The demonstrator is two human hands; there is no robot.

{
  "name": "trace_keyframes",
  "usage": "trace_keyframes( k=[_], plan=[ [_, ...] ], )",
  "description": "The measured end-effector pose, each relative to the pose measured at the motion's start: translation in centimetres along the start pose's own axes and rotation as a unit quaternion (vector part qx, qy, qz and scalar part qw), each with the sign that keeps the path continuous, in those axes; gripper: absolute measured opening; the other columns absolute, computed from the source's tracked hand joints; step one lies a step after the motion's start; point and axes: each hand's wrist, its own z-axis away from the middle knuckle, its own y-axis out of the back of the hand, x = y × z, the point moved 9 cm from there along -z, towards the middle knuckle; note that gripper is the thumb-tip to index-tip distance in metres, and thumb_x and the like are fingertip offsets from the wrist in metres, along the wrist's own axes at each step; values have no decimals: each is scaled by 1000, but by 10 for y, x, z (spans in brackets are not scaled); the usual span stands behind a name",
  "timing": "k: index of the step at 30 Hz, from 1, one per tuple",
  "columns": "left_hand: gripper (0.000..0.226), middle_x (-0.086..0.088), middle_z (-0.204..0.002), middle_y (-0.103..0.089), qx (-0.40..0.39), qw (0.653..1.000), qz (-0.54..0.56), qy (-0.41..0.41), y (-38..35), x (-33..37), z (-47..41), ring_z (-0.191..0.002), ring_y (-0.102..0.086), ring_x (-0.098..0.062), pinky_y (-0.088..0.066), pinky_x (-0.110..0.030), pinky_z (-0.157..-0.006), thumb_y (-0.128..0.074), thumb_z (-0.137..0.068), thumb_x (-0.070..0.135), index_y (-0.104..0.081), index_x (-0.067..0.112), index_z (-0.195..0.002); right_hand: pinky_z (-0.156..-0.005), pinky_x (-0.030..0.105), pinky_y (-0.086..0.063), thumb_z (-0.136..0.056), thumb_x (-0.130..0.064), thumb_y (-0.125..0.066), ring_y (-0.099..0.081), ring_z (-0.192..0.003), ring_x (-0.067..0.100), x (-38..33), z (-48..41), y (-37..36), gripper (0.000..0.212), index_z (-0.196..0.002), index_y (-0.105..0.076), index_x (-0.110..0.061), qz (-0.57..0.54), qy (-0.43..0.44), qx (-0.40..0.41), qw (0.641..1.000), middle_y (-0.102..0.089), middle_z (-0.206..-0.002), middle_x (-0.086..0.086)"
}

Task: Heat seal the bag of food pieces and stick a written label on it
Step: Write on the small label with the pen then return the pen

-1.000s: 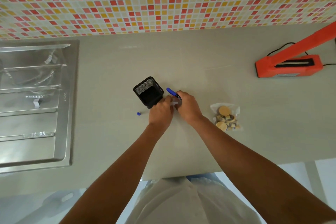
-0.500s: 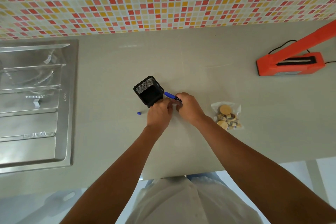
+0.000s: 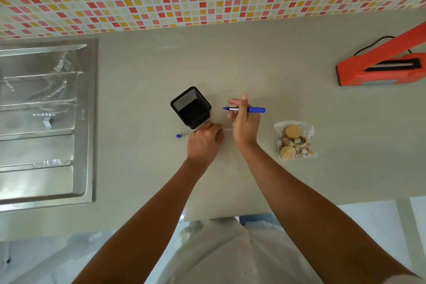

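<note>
Two hands: both work at the middle of the counter (image 3: 299,191), just in front of the black mesh pen cup (image 3: 190,107)
Right hand (image 3: 245,125): raised off the counter, fingers closed round a blue pen (image 3: 247,110), which lies crosswise in the grip, uncapped tip pointing left toward the cup, blunt end sticking out to the right
Left hand (image 3: 204,143): curled knuckles-up on the counter, touching the cup's near corner; whatever it pins or pinches is hidden beneath it, so I cannot tell its hold. A pale strip edge shows just right of it, perhaps the label
Pen cap (image 3: 178,136): loose on the counter, just left of the left hand
Bag of food pieces (image 3: 295,142): flat on the counter to the right of the right hand, near it but apart, long axis running away from the person, top edge at the far end
Heat sealer (image 3: 380,69): far right, well apart from the bag, arm lifted open
Key relation: the bag lies on the right hand's side, so that hand is nearer, but it is full of pen; the left would have to cross over
Judgement: writing looks finished or paused; pen probably needs putting down next
</note>
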Motion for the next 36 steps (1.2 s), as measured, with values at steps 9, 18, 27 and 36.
trace_keyframes(
  k=[9,18,27,36],
  plan=[
    [7,-5,-64,-58,-1,1000,-12,-12,-1,9,6,-49,-55,-24,-34,-24,-43,-67,-80,19,-73,15,-78,-60,30,-53,-98,-30,-58,-65,-56,16,15,9,0,43,-64,-65,-5,116,70,21,991,-66,-58,7],
    [7,-5,-75,-66,0,996,33,84,-5,-2,6,-58,-62,-25,-46,-30,-48,-71,-76,18,-70,12,-79,-43,43,-41,-93,-32,-52,-46,-40,33,11,6,2,54,-50,-47,1,214,148,33,965,-47,-41,15],
    [7,-4,-78,-67,-10,992,57,113,-7,-7,2,-60,-62,-26,-51,-35,-52,-72,-74,15,-70,12,-81,-42,32,-27,-91,-18,-60,-27,-39,20,4,7,-5,51,-46,-37,-9,283,205,11,937,-30,-40,4],
    [4,-4,-75,-65,-12,991,48,123,-4,-5,2,-58,-60,-24,-47,-30,-51,-70,-75,14,-69,14,-80,-44,28,-23,-91,-18,-61,-26,-40,18,3,7,-7,51,-49,-33,-19,287,201,-2,937,-28,-42,-1]
  ],
)
